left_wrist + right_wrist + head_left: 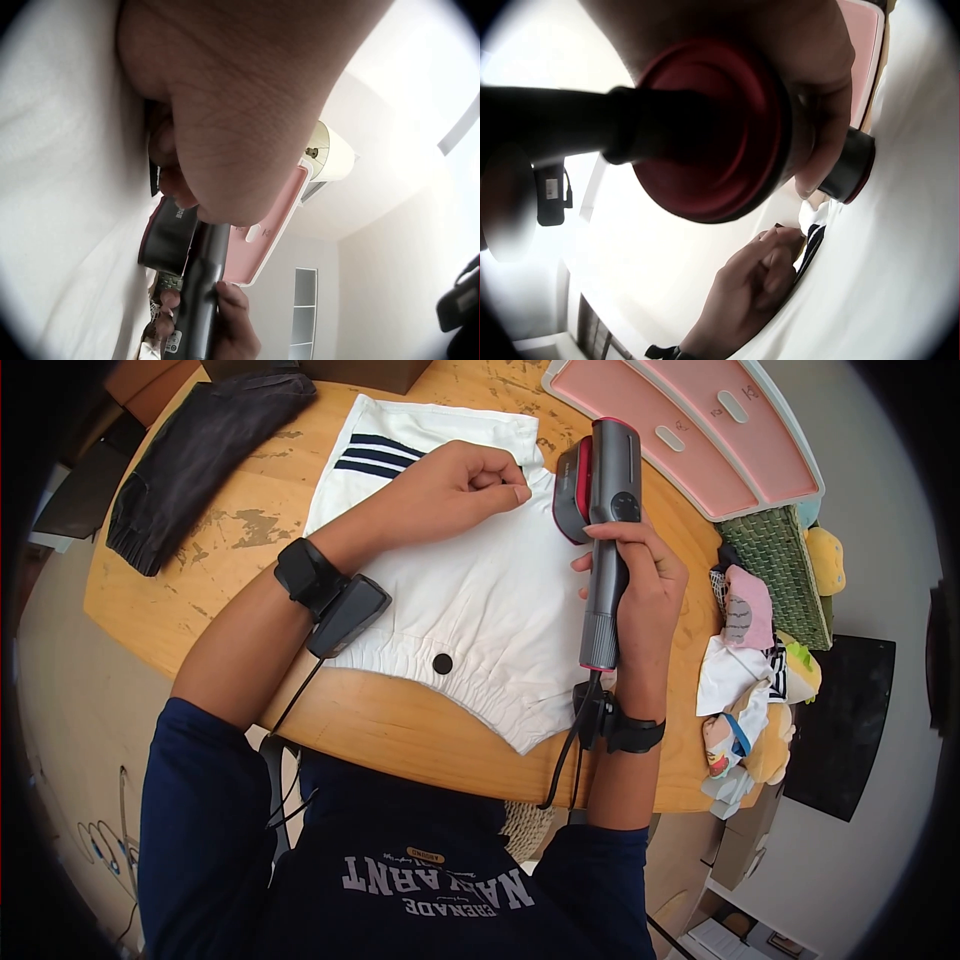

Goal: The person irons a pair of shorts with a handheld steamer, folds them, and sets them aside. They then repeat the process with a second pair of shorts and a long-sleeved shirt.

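White shorts (450,590) with a gathered waistband and dark stripes lie spread on the wooden table. My right hand (650,575) grips the handle of a grey and red handheld garment steamer (612,490). Its head rests at the right leg of the shorts, flat face toward the cloth in the right wrist view. My left hand (460,490) is over the upper part of the shorts, fingers curled, pinching a bit of striped cloth beside the steamer head. The palm hides most of that pinch. A black round disc (443,664) sits on the waistband.
A folded dark garment (205,470) lies at the table's left. Pink trays with white rims (700,435) stand at the back right. Along the right edge are a green woven basket (785,565) and a heap of small clothes (740,680). The steamer's cord (568,755) runs down over the front edge.
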Available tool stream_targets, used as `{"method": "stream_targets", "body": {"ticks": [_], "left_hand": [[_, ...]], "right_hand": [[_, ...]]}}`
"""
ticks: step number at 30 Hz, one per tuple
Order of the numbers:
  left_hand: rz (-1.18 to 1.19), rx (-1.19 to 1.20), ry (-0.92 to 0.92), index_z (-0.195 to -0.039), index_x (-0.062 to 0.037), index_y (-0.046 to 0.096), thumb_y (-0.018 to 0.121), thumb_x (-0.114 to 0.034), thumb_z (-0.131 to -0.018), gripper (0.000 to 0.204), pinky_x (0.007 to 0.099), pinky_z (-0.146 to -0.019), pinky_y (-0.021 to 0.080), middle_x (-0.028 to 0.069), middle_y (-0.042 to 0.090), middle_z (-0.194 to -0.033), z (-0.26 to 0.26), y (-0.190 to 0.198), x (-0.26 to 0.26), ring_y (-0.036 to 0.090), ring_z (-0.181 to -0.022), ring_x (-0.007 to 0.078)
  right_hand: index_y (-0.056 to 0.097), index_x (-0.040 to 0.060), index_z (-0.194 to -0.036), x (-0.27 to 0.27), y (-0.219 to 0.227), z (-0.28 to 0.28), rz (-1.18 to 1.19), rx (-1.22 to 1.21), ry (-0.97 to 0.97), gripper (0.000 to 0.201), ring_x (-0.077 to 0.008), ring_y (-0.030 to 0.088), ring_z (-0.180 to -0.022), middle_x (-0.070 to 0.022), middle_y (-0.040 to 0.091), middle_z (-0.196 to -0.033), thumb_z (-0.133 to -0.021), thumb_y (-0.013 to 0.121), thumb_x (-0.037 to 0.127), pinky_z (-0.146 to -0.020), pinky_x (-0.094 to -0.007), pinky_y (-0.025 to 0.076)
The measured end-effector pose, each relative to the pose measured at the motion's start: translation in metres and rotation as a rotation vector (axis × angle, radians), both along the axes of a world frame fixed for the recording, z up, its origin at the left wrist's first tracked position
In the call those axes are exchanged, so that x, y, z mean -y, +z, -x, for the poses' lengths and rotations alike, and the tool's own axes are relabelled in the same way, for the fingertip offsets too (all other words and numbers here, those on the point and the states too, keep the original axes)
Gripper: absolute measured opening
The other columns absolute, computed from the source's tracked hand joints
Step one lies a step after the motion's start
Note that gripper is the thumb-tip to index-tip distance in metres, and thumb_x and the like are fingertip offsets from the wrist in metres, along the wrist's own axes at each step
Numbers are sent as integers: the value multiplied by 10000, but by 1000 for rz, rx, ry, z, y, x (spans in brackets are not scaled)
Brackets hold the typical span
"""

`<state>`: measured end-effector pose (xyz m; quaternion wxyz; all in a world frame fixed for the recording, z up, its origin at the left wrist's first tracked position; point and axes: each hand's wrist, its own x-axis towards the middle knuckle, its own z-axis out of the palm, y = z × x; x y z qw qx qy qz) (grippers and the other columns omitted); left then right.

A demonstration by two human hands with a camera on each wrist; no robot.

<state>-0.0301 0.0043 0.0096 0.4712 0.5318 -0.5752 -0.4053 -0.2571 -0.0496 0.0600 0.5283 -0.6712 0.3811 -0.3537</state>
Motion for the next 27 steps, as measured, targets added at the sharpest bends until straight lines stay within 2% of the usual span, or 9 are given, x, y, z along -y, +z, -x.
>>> {"method": "stream_targets", "body": {"ticks": [6, 8, 12, 16, 19, 22, 27], "left_hand": [[17, 13, 0, -1044, -15, 685, 612, -204, -1003, 207, 216, -546, 334, -86, 512, -658, -2, -5, 3, 416, -595, 7], [20, 16, 6, -1065, -16, 680, 611, -203, -1003, 209, 218, -548, 332, -82, 505, -646, -1, -3, 1, 414, -590, 9], [-7, -74, 78, -1197, -23, 629, 611, -190, -1002, 258, 230, -544, 323, -71, 482, -601, 2, 3, -3, 413, -573, 15], [10, -123, 102, -1256, -27, 600, 610, -182, -1001, 299, 238, -538, 320, -61, 475, -582, 3, 2, -1, 412, -561, 20], [-8, -89, 72, -1250, -24, 603, 615, -185, -1003, 295, 233, -540, 324, -60, 482, -585, 1, 4, -2, 415, -564, 21], [8, -88, 79, -1253, -27, 602, 626, -193, -1006, 299, 230, -535, 322, -62, 494, -591, 1, -1, 0, 413, -561, 21], [24, -71, 67, -1269, -28, 601, 630, -202, -1010, 313, 231, -529, 318, -65, 490, -591, 0, -3, 0, 403, -554, 18]], "right_hand": [[717, -37, -920, 4, -3, 2, 20, -7, -16, 284, -159, 704, -735, -113, 604, -1141, -998, 467, 73, -533, -253, 544], [729, -6, -992, 3, -5, 3, 77, -8, -19, 289, -170, 702, -696, -123, 680, -864, -1015, 474, 127, -541, -261, 555], [717, -20, -977, -11, -1, 5, 46, 27, -36, 268, -190, 708, -703, -137, 676, -862, -1005, 480, 102, -539, -269, 559], [699, -35, -952, -33, 5, 3, -42, 69, -7, 245, -222, 716, -719, -166, 680, -916, -990, 478, 64, -539, -280, 566], [697, -44, -948, -42, 3, 4, -85, 75, 33, 242, -237, 722, -734, -211, 667, -1116, -984, 478, 53, -549, -283, 571], [700, -62, -952, -46, -2, 3, -32, 99, 93, 253, -234, 727, -756, -231, 532, -1417, -983, 475, 49, -578, -281, 577], [701, -58, -954, -47, -6, 2, -20, 85, 87, 255, -234, 735, -793, -227, 544, -1400, -990, 476, 57, -586, -276, 577]]}}
